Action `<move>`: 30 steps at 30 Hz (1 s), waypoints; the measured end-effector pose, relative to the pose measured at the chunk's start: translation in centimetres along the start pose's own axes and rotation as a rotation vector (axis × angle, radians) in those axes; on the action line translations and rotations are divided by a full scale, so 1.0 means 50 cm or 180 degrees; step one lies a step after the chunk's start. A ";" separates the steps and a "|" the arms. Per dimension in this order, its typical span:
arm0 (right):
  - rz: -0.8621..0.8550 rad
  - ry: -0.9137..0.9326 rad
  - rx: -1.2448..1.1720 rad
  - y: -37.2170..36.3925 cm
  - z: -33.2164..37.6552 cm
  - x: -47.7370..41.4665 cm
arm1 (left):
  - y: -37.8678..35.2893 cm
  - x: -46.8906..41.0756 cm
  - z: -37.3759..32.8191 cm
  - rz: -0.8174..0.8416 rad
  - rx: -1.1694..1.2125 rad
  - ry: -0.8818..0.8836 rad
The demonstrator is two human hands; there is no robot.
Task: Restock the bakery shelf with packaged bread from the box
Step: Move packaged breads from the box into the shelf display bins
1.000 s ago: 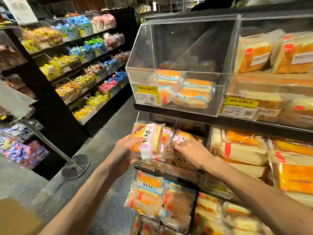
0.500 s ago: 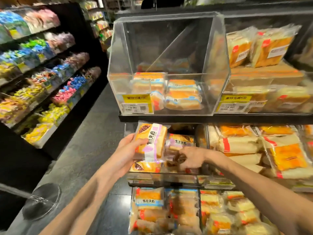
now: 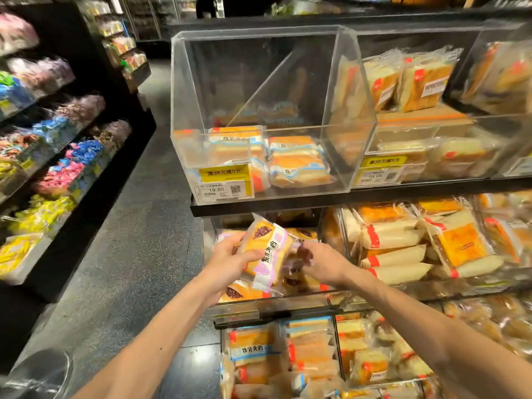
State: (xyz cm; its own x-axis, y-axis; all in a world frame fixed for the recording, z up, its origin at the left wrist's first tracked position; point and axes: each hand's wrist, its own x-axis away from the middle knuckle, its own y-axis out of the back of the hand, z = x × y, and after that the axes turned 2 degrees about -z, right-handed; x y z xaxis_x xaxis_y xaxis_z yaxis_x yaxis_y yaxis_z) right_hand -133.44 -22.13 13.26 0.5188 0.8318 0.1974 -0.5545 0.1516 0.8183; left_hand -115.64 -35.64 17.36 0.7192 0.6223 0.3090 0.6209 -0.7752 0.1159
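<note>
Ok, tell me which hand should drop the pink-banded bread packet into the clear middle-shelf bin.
Left. The left hand holds the pink-banded bread packet over that bin; the right hand reaches among packets inside.

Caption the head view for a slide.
Left hand grips a purple-banded bread pack at the shelf bin; right hand reaches in.

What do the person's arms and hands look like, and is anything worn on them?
The left forearm and the right forearm are bare up to the picture's edge; no sleeves show. The left hand and the right hand wear no gloves; no watch or ring is visible.
</note>
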 end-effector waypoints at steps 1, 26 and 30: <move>-0.0122 -0.0379 -0.1181 0.020 0.009 0.004 | 0.002 -0.003 -0.003 0.0137 -0.0029 0.0020; -0.0030 -0.1149 -0.3255 -0.075 0.112 -0.113 | 0.011 -0.061 0.049 -0.0510 -0.4846 -0.1146; -0.0178 -0.0728 -0.1426 -0.088 0.102 -0.138 | 0.011 -0.081 0.056 -0.0481 -0.5288 -0.0815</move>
State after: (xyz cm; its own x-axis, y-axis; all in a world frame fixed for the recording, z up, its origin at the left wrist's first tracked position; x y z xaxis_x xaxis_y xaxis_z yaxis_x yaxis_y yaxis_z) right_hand -131.24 -31.25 11.04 0.6571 0.6851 0.3144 -0.7206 0.4486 0.5287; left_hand -117.37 -38.28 13.54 0.8203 0.5674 0.0723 -0.1726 0.1251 0.9770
